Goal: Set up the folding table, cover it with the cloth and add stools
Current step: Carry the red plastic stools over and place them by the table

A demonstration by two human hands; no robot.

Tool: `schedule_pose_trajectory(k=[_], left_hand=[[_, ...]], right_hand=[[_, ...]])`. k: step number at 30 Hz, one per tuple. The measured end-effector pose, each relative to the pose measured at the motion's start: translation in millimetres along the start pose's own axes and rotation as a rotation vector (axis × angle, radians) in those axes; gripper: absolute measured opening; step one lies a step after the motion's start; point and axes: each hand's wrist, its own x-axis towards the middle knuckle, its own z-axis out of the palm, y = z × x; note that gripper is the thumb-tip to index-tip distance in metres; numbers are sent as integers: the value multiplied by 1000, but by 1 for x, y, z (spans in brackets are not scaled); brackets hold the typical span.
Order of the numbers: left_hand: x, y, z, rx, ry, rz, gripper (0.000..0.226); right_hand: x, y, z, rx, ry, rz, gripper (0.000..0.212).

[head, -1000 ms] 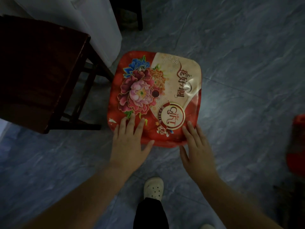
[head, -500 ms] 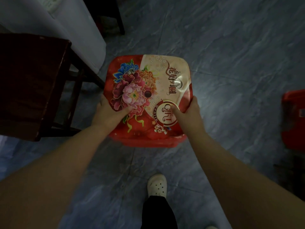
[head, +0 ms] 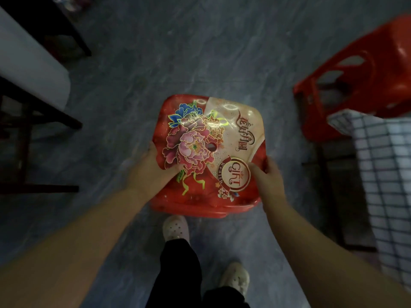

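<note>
Now red stool (head: pixel 209 152) gripped between left hand (head: pixel 153 172), right hand (head: pixel 268 176).

Open floor (head: pixel 200 52) ahead — red stool (head: pixel 364 85) (tipped) crowds the right.

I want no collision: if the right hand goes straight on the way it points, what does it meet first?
The right hand grips the floral stool and points up the picture. Beyond lies only bare floor, so the way looks free; depth is unclear.
</note>
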Motion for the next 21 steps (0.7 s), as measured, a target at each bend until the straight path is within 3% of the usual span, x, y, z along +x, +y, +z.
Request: schedule_pose_trajectory(k=[7,12,14,18,21], left_hand=[[-76,77,95,-4,-131,174,100],[-111,75,165,-88,-304,78,98],[-133,68,188,-95,-315,42,90],[-171,64,215,31,-361,11,100],[-172,75,221,37,-353,-27,93]], right_hand=[[-41,93,-139,26,55,61,74],[-33,131,-198,8,86,111,76],[-24,136,-209,-41,83,130,78],[-20,142,-227,-146,43,149,73],[-26,146,-235,-225,7,152,75]])
